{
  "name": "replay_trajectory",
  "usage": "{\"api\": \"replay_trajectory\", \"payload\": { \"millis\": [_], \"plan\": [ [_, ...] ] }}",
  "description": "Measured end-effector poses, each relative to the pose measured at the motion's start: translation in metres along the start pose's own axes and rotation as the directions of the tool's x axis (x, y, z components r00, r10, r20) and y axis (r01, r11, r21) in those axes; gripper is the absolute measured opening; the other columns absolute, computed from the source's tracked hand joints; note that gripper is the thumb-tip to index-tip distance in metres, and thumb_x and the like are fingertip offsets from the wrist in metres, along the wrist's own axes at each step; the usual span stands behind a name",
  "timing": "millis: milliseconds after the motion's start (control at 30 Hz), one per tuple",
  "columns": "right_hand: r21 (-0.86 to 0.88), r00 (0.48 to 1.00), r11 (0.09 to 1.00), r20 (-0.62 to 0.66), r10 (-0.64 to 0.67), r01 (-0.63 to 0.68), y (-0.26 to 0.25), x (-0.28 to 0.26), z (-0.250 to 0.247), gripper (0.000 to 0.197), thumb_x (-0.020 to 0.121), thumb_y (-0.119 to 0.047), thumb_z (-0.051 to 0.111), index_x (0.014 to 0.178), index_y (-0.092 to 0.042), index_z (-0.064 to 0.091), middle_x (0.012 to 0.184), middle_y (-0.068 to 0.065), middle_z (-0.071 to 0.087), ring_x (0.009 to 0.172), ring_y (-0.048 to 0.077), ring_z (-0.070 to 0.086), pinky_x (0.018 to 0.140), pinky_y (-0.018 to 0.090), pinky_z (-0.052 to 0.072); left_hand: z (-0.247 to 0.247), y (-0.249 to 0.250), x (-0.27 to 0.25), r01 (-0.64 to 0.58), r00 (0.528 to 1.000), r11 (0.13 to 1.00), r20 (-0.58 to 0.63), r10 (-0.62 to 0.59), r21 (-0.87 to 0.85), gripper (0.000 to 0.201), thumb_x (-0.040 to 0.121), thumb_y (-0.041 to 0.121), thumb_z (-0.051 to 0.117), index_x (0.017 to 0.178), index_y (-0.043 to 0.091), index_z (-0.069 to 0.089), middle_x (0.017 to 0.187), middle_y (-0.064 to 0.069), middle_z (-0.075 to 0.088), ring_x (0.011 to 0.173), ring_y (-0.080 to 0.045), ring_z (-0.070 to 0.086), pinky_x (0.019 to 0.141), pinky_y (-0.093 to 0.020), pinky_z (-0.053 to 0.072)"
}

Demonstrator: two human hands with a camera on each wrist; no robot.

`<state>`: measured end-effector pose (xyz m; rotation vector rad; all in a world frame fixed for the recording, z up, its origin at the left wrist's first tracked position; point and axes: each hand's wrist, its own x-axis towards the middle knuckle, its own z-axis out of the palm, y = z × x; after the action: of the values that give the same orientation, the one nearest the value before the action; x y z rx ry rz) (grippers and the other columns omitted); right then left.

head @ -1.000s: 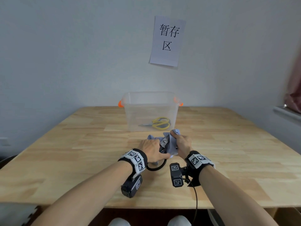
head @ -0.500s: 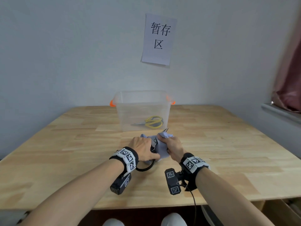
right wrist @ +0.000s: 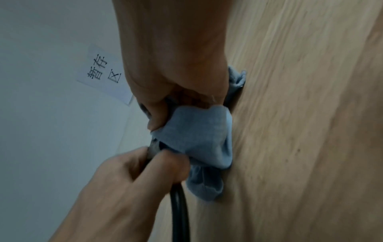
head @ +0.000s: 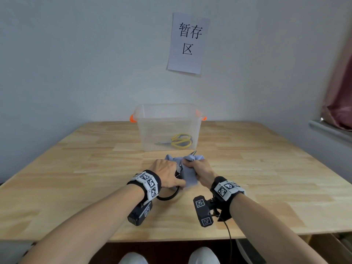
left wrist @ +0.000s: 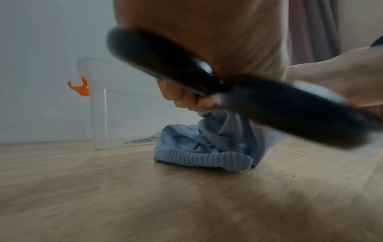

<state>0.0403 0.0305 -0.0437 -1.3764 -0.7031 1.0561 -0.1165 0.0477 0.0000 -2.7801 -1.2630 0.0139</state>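
Black-handled scissors (head: 168,195) lie between my hands on the wooden table (head: 76,168). My left hand (head: 166,173) grips their black handles (left wrist: 165,60). A light blue cloth (head: 187,177) is wrapped round the blades, and my right hand (head: 201,169) grips that cloth (right wrist: 199,132). The blade tip (head: 194,153) pokes out past the cloth toward the box. The cloth's ribbed hem (left wrist: 199,158) rests on the table. Most of the blades are hidden by cloth and fingers.
A clear plastic box (head: 167,113) with orange latches stands just behind my hands and holds yellow-handled scissors (head: 180,141). A paper sign (head: 187,42) hangs on the wall above. A pink curtain (head: 341,92) and a ledge are at the right.
My right hand has slid along the cloth-wrapped blades toward me, so the blade tip now shows beyond the cloth. The head view has shifted. My left hand keeps hold of the handles.
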Motion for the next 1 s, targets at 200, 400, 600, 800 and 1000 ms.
{"api": "replay_trajectory", "payload": {
  "millis": [200, 400, 600, 800, 1000],
  "plan": [
    [0.027, 0.995, 0.999, -0.093, 0.027, -0.025, 0.0, 0.008, -0.008, 0.017, 0.088, -0.018, 0.074, 0.089, -0.002, 0.067, 0.083, 0.013, 0.065, 0.074, 0.027, 0.063, 0.055, 0.03, 0.044, 0.003, 0.002, 0.001, -0.006, 1.0, 1.0, 0.006, 0.006, -0.023, 0.055, 0.077, 0.067, 0.058, 0.086, 0.013, 0.058, 0.078, -0.003, 0.055, 0.073, -0.024, 0.051, 0.066, -0.03, 0.039],
    [0.013, 0.998, 0.999, -0.056, 0.034, -0.034, 0.001, 0.003, -0.01, 0.014, 0.089, -0.01, 0.072, 0.087, 0.0, 0.063, 0.066, 0.008, 0.064, 0.054, 0.015, 0.062, 0.043, 0.021, 0.044, 0.003, 0.005, 0.0, -0.002, 1.0, 1.0, 0.008, 0.003, -0.029, 0.05, 0.076, 0.065, 0.057, 0.081, 0.015, 0.053, 0.07, 0.0, 0.045, 0.071, -0.023, 0.046, 0.065, -0.033, 0.044],
    [0.013, 0.994, 0.999, -0.102, 0.032, -0.031, -0.002, 0.005, -0.008, 0.015, 0.091, -0.013, 0.07, 0.082, -0.004, 0.063, 0.066, 0.005, 0.059, 0.058, 0.016, 0.056, 0.043, 0.023, 0.044, 0.004, 0.005, 0.001, -0.007, 1.0, 0.999, 0.011, 0.008, -0.045, 0.047, 0.079, 0.062, 0.058, 0.08, 0.015, 0.052, 0.069, 0.001, 0.044, 0.074, -0.023, 0.045, 0.064, -0.031, 0.04],
    [0.03, 0.996, 0.999, -0.078, 0.045, -0.043, 0.002, 0.009, -0.013, 0.016, 0.087, -0.012, 0.074, 0.087, 0.002, 0.067, 0.084, 0.019, 0.068, 0.073, 0.029, 0.065, 0.059, 0.032, 0.05, 0.002, 0.009, 0.0, -0.016, 1.0, 0.999, 0.02, 0.016, -0.035, 0.046, 0.081, 0.061, 0.056, 0.08, 0.015, 0.052, 0.068, 0.001, 0.044, 0.074, -0.023, 0.048, 0.068, -0.033, 0.044],
    [0.033, 0.995, 0.998, -0.087, 0.054, -0.051, -0.001, 0.007, -0.007, 0.016, 0.088, -0.012, 0.073, 0.086, 0.003, 0.066, 0.086, 0.018, 0.068, 0.082, 0.033, 0.067, 0.062, 0.033, 0.051, 0.0, 0.008, 0.004, 0.001, 0.999, 0.999, 0.037, 0.0, -0.033, 0.045, 0.081, 0.06, 0.057, 0.082, 0.015, 0.054, 0.071, -0.001, 0.047, 0.075, -0.023, 0.046, 0.068, -0.032, 0.044]
  ]
}}
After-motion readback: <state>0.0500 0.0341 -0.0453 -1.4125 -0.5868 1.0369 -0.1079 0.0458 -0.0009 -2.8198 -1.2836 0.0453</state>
